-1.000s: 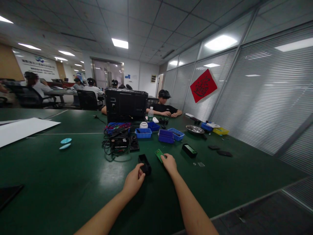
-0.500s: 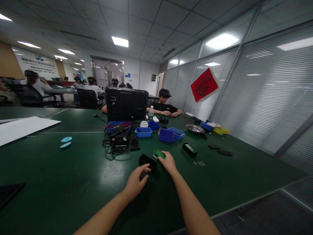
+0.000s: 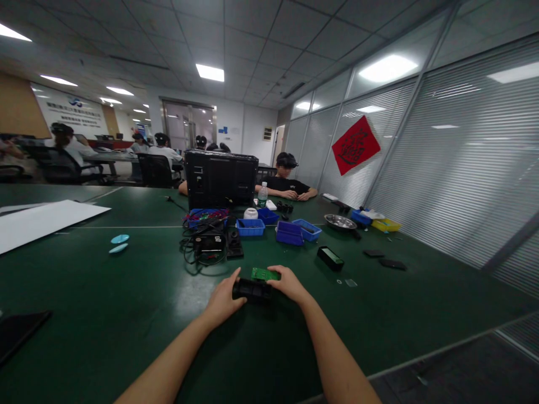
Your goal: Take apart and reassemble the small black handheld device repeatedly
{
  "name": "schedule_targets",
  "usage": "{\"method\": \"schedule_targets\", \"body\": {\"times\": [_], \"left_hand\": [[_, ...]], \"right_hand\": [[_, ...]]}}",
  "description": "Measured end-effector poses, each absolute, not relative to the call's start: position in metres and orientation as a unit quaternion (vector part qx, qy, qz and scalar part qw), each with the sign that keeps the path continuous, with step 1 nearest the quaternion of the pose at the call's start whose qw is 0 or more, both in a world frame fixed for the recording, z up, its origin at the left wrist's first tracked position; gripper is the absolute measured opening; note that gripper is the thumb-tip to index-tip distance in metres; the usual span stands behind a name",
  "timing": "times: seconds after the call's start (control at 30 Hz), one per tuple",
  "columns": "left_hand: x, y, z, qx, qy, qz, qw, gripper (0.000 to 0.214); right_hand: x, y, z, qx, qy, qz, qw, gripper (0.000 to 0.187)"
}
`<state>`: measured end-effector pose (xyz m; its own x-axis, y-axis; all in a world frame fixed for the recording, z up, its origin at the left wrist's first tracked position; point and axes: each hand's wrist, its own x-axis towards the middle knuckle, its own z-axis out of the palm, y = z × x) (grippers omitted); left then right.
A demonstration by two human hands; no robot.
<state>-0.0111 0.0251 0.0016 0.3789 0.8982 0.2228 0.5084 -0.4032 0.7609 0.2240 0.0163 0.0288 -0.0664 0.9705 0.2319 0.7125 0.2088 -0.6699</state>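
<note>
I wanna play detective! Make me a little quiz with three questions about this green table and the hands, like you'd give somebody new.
1. True or false: the left hand is at one end of the black case.

2. Which hand holds the green board?
A) the left hand
B) the right hand
C) neither hand

3. Fill in the colour: on the table, the tray farthest to the right in the picture is ____.

Key:
1. True
2. B
3. yellow
</note>
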Motion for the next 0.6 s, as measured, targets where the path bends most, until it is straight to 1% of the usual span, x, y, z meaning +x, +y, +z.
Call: {"method": "schedule_targets", "body": {"times": [0.2,0.27,0.33,0.4,0.47,0.53,0.6], "left_hand": [[-0.01,0.022,0.005,0.783,0.479,0.283,0.278,0.079],[-0.01,0.022,0.005,0.785,0.485,0.278,0.267,0.077],[-0.009,0.022,0.004,0.785,0.487,0.28,0.261,0.076],[-0.009,0.022,0.004,0.784,0.486,0.285,0.261,0.074],[-0.009,0.022,0.004,0.785,0.482,0.287,0.262,0.071],[-0.008,0.022,0.005,0.787,0.478,0.288,0.263,0.068],[-0.008,0.023,0.005,0.789,0.476,0.287,0.262,0.066]], "right_hand": [[0.231,0.019,0.027,-0.665,-0.672,0.138,0.296,0.038],[0.231,0.019,0.029,-0.682,-0.643,0.121,0.327,0.036],[0.23,0.019,0.033,-0.684,-0.601,0.122,0.395,0.036],[0.227,0.016,0.04,-0.645,-0.567,0.181,0.479,0.04],[0.222,0.011,0.047,-0.559,-0.556,0.289,0.544,0.042],[0.216,0.005,0.053,-0.473,-0.561,0.378,0.564,0.041],[0.21,0.0,0.058,-0.437,-0.585,0.412,0.545,0.038]]}}
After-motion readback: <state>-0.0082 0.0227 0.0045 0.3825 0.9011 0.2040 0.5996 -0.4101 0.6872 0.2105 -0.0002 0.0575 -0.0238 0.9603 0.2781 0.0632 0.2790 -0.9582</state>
